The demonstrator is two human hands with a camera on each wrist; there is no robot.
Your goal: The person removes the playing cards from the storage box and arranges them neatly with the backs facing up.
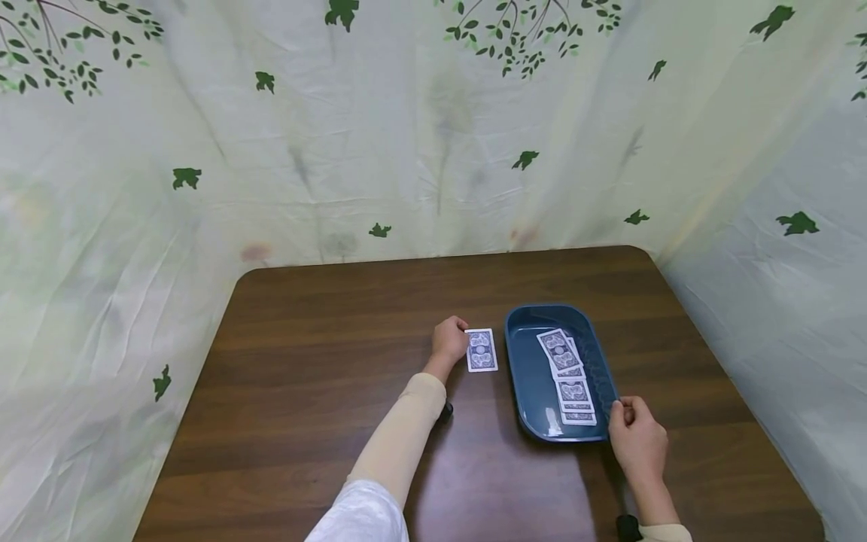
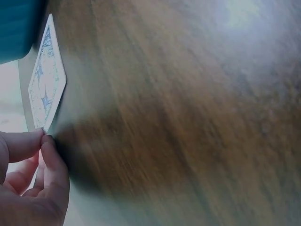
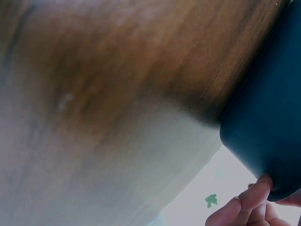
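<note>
Cards [image 1: 572, 391] are laid in a tray [image 1: 531, 391] gripped by right hand [image 1: 639, 443]; one card [image 1: 482, 351], left outside, is pinched by left hand [image 1: 450, 342].

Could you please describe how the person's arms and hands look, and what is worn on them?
The left hand and right hand are gloveless. The left sleeve is cream, with white cloth nearer the body; the right cuff is cream too. A small black piece shows near each cuff.
</note>
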